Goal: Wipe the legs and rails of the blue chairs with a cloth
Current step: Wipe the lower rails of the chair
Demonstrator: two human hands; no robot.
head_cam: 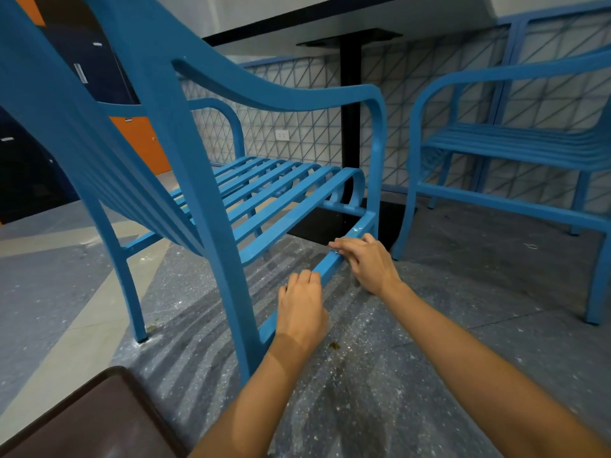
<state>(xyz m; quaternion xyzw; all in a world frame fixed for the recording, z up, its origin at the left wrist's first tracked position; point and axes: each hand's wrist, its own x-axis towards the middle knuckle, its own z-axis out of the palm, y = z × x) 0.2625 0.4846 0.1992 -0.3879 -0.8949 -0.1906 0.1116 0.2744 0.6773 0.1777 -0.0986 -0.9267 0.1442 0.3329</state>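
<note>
A speckled grey floor (429, 325), dusted with pale flecks, carries two glossy blue metal chairs. The near chair (185, 160) has a slatted seat, curved armrests and tapering legs; the second chair (515, 143) stands to its right before a lattice wall. A black table post (350, 104) rises between them. A low side rail (325, 269) joins the near chair's legs. The left hand (302, 312) is curled closed around this rail; the right hand (365, 262) presses a barely visible cloth (334, 248) onto it farther forward.
</note>
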